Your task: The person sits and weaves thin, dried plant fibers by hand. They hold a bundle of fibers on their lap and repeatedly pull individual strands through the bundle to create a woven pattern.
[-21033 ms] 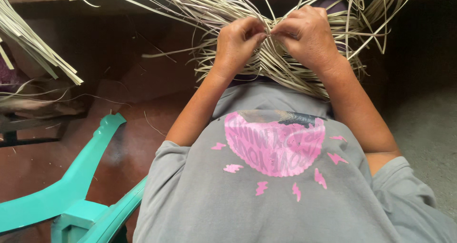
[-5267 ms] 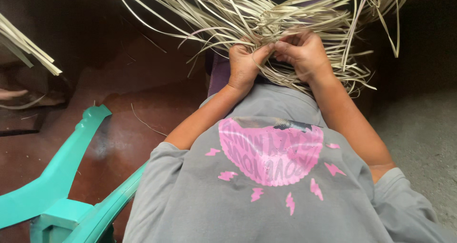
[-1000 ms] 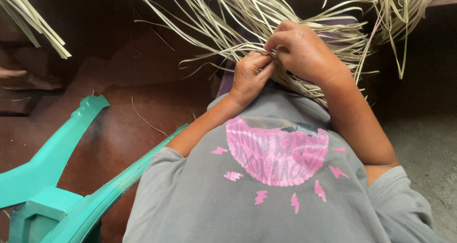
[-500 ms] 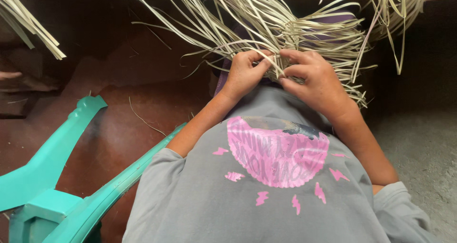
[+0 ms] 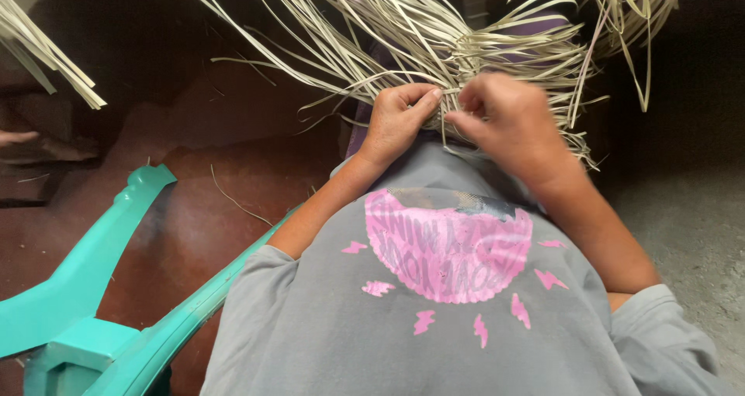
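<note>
Pinching pale strips: two hands, left hand (image 5: pixel 397 120) and right hand (image 5: pixel 508 124), are closing together on one splayed bundle of reed strips (image 5: pixel 434 46) fanning just beyond them; one turquoise chair (image 5: pixel 101 303) is standing left.

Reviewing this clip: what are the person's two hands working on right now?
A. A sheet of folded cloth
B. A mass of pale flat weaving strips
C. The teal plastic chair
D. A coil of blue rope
B. Both the left hand and the right hand have their fingers in the pale flat strips fanning out on the lap; the teal chair stands apart, untouched.
</note>
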